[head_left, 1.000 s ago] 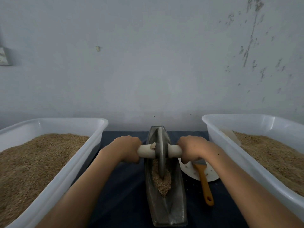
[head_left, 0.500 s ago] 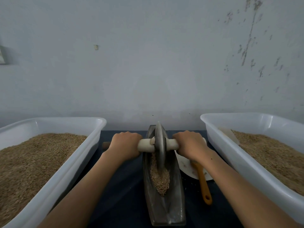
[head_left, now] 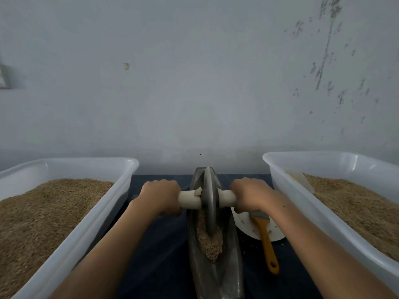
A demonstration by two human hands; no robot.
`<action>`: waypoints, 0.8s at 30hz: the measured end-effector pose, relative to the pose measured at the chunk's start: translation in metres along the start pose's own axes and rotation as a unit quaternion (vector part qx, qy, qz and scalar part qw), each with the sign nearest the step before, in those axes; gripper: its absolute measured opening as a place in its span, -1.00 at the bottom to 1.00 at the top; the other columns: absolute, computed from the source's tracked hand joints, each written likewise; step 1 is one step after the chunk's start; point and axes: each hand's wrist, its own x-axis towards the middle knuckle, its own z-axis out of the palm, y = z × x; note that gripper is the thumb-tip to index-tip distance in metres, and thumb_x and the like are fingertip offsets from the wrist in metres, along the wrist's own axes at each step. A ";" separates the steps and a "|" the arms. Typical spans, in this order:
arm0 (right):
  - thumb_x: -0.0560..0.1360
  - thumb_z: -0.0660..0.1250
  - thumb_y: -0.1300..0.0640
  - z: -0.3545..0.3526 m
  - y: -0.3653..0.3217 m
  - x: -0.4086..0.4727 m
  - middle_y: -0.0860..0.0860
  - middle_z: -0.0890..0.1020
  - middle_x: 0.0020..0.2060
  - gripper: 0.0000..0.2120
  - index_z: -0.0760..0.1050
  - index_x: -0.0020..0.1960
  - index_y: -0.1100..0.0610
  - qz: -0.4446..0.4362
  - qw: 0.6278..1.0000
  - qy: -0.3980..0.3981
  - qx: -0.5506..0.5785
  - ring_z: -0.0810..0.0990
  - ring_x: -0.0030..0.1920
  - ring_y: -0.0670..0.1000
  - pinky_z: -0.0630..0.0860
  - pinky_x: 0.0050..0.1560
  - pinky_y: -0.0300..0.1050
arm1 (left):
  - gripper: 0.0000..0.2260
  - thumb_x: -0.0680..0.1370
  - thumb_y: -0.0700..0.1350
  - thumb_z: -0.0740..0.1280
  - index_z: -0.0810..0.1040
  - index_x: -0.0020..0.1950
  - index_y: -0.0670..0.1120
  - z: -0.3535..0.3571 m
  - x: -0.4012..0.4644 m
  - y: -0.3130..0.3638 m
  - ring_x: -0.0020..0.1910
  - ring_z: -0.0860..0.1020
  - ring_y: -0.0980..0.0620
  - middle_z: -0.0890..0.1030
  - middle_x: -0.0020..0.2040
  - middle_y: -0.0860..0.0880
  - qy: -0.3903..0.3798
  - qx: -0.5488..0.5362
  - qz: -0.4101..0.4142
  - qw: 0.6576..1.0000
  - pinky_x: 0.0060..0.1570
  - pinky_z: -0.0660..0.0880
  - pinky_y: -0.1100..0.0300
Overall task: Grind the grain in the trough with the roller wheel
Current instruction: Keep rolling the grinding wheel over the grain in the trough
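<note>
The roller wheel [head_left: 209, 199] stands upright in the dark trough [head_left: 233, 238] at the table's centre, its rim sunk in the grain [head_left: 210, 242] heaped toward 6 o'clock. The left hand [head_left: 160, 196] wraps the pale axle handle [head_left: 189, 198] at 9 o'clock of the wheel; the right hand [head_left: 250, 195] curls round the stub at 3 o'clock.

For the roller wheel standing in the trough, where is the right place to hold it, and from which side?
By the pale axle handle, one end per hand, from above. The roller wheel stands on edge in the narrow trough, so only the stubs are clear. The left hand and right hand grip there.
</note>
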 end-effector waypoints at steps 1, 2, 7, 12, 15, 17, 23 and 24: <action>0.46 0.36 0.11 0.001 -0.001 0.001 0.02 0.59 -0.08 -0.73 0.51 0.14 0.09 0.004 0.999 0.033 -0.011 0.56 -0.12 0.04 0.36 -0.20 -0.13 | -0.66 0.42 0.09 0.38 0.49 0.16 0.03 0.002 0.000 0.001 -0.15 0.50 0.03 0.54 -0.10 0.05 0.036 0.004 -0.003 0.999 -0.19 0.34 0.15; 0.47 0.34 0.12 0.003 -0.002 0.001 0.03 0.61 -0.06 -0.77 0.51 0.13 0.08 0.008 0.997 0.068 -0.019 0.56 -0.10 0.05 0.35 -0.19 -0.12 | -0.69 0.44 0.09 0.35 0.49 0.14 0.04 0.004 0.001 0.001 -0.11 0.52 0.02 0.56 -0.07 0.05 0.074 0.007 -0.006 0.997 -0.19 0.33 0.15; 0.50 0.31 0.13 0.005 -0.004 0.000 0.03 0.62 0.02 -0.75 0.50 0.18 0.06 0.013 0.996 0.090 -0.012 0.58 -0.03 0.03 0.34 -0.12 -0.13 | -0.74 0.48 0.05 0.31 0.48 0.15 0.05 0.006 0.001 0.001 -0.02 0.55 0.00 0.58 0.01 0.03 0.114 0.011 0.013 0.993 -0.17 0.33 0.16; 0.44 0.41 0.12 -0.008 -0.002 -0.006 0.05 0.60 0.01 -0.64 0.48 0.22 0.11 -0.006 0.998 -0.055 -0.008 0.54 -0.11 0.01 0.38 -0.21 -0.16 | -0.59 0.42 0.07 0.42 0.48 0.22 -0.01 -0.003 -0.004 -0.001 -0.04 0.55 0.01 0.60 0.03 -0.01 -0.057 0.002 0.024 0.998 -0.13 0.38 0.15; 0.43 0.43 0.13 -0.009 -0.002 -0.008 0.08 0.61 0.04 -0.59 0.48 0.25 0.14 -0.002 0.995 -0.100 0.019 0.60 -0.02 0.05 0.43 -0.18 -0.17 | -0.60 0.36 0.13 0.47 0.52 0.11 0.01 -0.004 -0.004 -0.003 -0.26 0.57 0.11 0.64 -0.15 0.04 -0.104 -0.041 0.050 0.992 -0.27 0.41 0.22; 0.43 0.43 0.13 -0.008 -0.002 -0.008 0.06 0.62 -0.01 -0.62 0.50 0.23 0.13 0.000 0.996 -0.090 0.025 0.60 -0.07 0.03 0.42 -0.22 -0.20 | -0.62 0.32 0.13 0.49 0.46 0.03 0.08 -0.004 -0.003 -0.006 -0.36 0.53 0.18 0.56 -0.25 0.10 -0.078 -0.077 0.081 0.991 -0.36 0.37 0.26; 0.47 0.34 0.12 0.000 -0.005 -0.001 0.01 0.58 -0.11 -0.77 0.51 0.12 0.08 0.008 0.998 0.056 -0.021 0.52 -0.17 0.01 0.32 -0.26 -0.17 | -0.66 0.39 0.18 0.41 0.35 0.03 0.15 -0.002 -0.003 -0.013 0.02 0.51 0.07 0.55 0.03 0.14 0.048 -0.077 0.158 0.983 -0.13 0.29 0.18; 0.48 0.32 0.13 0.003 -0.005 0.001 0.01 0.61 -0.06 -0.79 0.51 0.12 0.06 0.010 0.996 0.086 -0.025 0.54 -0.13 0.03 0.33 -0.21 -0.14 | -0.69 0.42 0.16 0.38 0.37 0.06 0.12 -0.001 -0.003 -0.012 0.05 0.51 0.07 0.55 0.07 0.12 0.051 -0.075 0.151 0.984 -0.11 0.30 0.17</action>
